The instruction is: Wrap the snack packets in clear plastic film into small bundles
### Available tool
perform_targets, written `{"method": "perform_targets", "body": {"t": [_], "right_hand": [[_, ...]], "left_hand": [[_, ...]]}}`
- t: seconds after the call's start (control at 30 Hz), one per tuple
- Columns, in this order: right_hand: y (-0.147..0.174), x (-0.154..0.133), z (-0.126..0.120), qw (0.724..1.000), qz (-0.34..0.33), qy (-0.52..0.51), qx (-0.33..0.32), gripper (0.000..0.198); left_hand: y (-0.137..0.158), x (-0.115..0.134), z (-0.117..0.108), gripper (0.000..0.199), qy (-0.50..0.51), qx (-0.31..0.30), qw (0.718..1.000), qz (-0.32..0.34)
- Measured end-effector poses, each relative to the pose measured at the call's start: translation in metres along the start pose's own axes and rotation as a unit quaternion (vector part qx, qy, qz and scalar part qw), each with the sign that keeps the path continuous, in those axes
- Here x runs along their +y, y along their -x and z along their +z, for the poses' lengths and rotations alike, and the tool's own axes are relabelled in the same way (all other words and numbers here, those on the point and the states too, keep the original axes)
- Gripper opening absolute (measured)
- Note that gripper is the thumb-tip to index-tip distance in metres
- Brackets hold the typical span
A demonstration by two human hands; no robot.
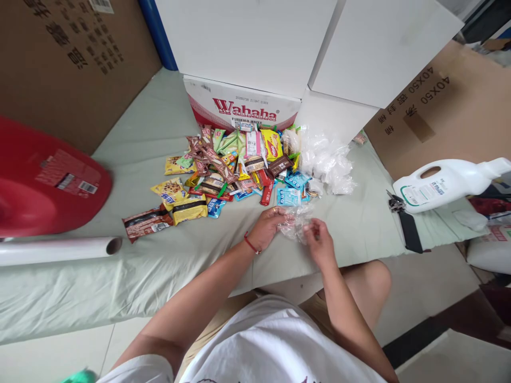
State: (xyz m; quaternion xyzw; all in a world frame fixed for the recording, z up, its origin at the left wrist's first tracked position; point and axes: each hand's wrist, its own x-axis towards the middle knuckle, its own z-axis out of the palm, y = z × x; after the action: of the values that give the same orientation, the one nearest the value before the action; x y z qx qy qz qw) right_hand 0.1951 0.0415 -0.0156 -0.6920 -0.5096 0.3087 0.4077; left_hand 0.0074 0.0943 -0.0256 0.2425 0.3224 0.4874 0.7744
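A crumpled clear plastic bag (294, 226) stretches between my two hands, just above the pale green sheet. My left hand (269, 226), with a red cord at the wrist, grips its left side. On the other side, the fingers of my right hand (320, 239) pinch the plastic. I cannot make out anything inside the bag. Beyond my hands lies a heap of wrapped snacks (235, 159), mostly brown, yellow, red and blue packets. A light blue packet (289, 197) is closest to the bag. Several more clear plastic bags (327, 162) are bunched right of the heap.
Behind the snacks stands a Wahaha carton (243, 106) with white boxes (255, 42) above it. At left are a red container (51, 181) and a white tube (59, 251). A white detergent bottle (443, 183), keys (395, 203) and a black flat object (410, 232) lie right.
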Motion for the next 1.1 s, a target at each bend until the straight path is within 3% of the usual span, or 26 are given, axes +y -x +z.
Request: {"method": "perform_targets", "body": {"t": [0.17,0.27,0.37,0.47,0.57,0.7,0.83,0.93,1.0,1.1], "right_hand": [[-0.004,0.005,0.003,0.996,0.053,-0.067,-0.037,0.035],[-0.007,0.006,-0.011,0.991,0.074,-0.109,-0.018,0.037],[-0.008,0.009,-0.02,0.993,0.084,-0.081,-0.022,0.04],[-0.005,0.012,-0.014,0.993,0.091,-0.049,-0.064,0.044],[-0.002,0.01,-0.004,0.987,0.107,-0.096,-0.072,0.042],[-0.005,0.001,-0.011,0.967,0.126,-0.218,-0.026,0.038],[-0.011,-0.005,-0.042,0.923,0.139,-0.355,0.039,0.042],[-0.014,0.001,-0.068,0.903,0.129,-0.402,0.084,0.046],[-0.015,0.011,-0.082,0.905,0.12,-0.397,0.097,0.046],[-0.018,0.03,-0.096,0.935,0.13,-0.3,0.136,0.047]], "left_hand": [[-0.001,0.003,0.0,0.031,0.026,0.024,0.999,0.018],[-0.003,0.004,-0.003,0.031,0.045,0.044,0.997,0.033],[-0.004,0.001,-0.003,0.031,0.049,0.032,0.998,0.02],[-0.004,-0.002,-0.003,0.031,0.055,0.015,0.998,0.013],[-0.004,-0.005,-0.004,0.028,0.063,0.006,0.998,0.016],[-0.004,-0.002,-0.007,0.025,0.064,0.017,0.998,0.016],[-0.004,0.004,-0.007,0.026,0.068,0.031,0.997,0.005],[-0.004,0.007,-0.007,0.026,0.072,0.047,0.996,0.002],[-0.005,0.008,-0.007,0.025,0.07,0.053,0.996,0.005],[-0.005,0.008,-0.007,0.025,0.069,0.057,0.996,0.006]]}}
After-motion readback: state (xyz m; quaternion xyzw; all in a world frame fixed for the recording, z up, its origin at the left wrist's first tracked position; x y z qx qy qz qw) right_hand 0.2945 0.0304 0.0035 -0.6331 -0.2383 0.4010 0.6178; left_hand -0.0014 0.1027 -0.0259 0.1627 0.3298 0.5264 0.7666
